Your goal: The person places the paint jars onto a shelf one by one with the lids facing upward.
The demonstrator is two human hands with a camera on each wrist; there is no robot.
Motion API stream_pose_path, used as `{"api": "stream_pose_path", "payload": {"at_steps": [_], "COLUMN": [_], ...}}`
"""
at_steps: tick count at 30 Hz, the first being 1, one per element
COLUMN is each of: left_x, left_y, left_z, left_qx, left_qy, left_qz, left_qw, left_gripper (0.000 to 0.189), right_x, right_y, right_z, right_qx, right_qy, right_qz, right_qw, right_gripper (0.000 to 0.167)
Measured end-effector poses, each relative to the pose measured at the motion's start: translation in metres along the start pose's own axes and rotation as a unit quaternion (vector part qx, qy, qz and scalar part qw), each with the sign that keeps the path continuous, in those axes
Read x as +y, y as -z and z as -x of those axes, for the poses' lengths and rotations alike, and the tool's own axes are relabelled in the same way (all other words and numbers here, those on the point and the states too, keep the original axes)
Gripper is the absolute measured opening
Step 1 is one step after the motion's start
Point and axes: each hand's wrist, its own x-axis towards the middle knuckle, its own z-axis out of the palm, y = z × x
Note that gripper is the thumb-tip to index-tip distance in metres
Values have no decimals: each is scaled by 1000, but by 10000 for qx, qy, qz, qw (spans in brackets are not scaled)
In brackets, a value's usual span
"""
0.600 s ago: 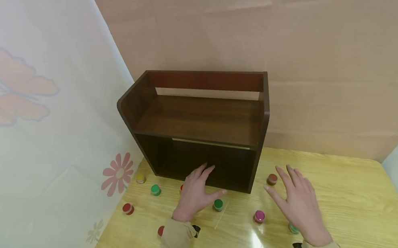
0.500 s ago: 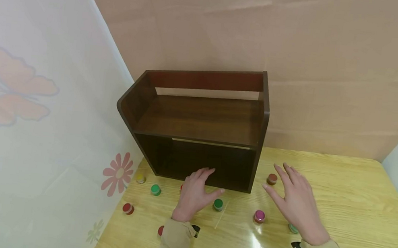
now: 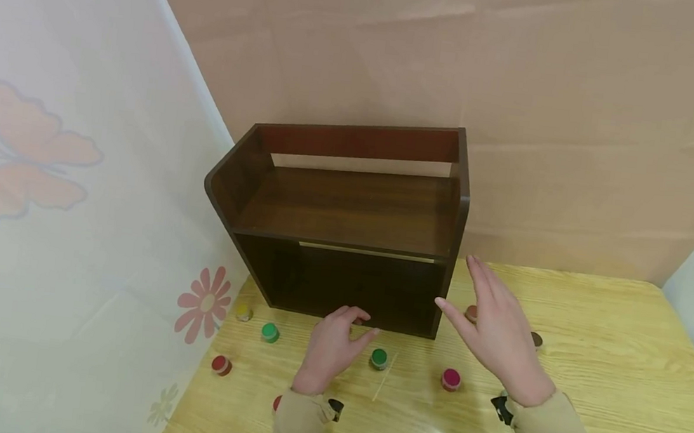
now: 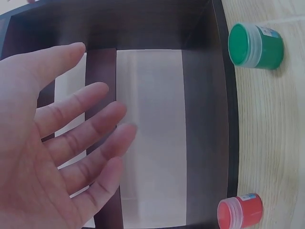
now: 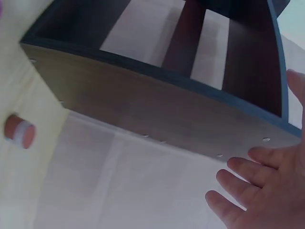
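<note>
Left hand point(image 3: 329, 349): fingers spreading loosely with a slight bend, thumb standing apart, palm empty; hovering before the lower compartment of the dark wooden shelf point(image 3: 348, 206). Right hand point(image 3: 502, 335): fingers extending nearly straight, thumb held wide, gripping nothing; hovering beside the shelf's right side panel, contact with it not determinable. The shelf is standing upright on the wood-grain table point(image 3: 624, 358). Close to its front edge, a dark green pot point(image 3: 379, 359) and a red pot point(image 4: 240, 211) are sitting near the left hand. Toward the shelf's front left corner, a light green pot point(image 3: 270, 332) and a yellow pot point(image 3: 244, 312) are resting, with a dark red pot point(image 3: 221, 365) lying farther forward. A magenta pot point(image 3: 450, 380) is sitting ahead of the shelf's front right corner; a brown pot point(image 3: 471, 313), partly hidden by the right hand in the head view, is resting right of the shelf.
</note>
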Motion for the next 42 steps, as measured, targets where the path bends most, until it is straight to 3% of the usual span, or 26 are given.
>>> {"api": "stream_pose_path", "payload": {"at_steps": [8, 15, 21, 28, 36, 42], "left_x": [-7, -24, -50, -77, -111, -133], "left_y": [10, 41, 67, 96, 124, 134], "left_z": [8, 15, 29, 40, 38, 30], "left_qx": [160, 453, 697, 777, 1593, 1550], "left_qy": [-46, 131, 368, 1058, 1144, 1642], "left_qz": [11, -193, -591, 66, -151, 202], "left_qw": [9999, 9987, 9951, 9913, 9805, 9740], "left_gripper": [32, 31, 30, 27, 22, 23], "right_x": [-10, -17, -26, -31, -32, -29], "right_y": [0, 0, -9, -16, -21, -20], "right_z": [-22, -35, -43, -54, -62, -68], "right_qx": [-25, -204, 15, 539, 845, 1073], "right_qy": [32, -332, -483, -537, -637, -476], "right_qz": [-84, -597, -1101, -1073, -982, -835], "right_qw": [10000, 9975, 9927, 9913, 9895, 9896], "right_gripper": [93, 95, 92, 78, 64, 49]}}
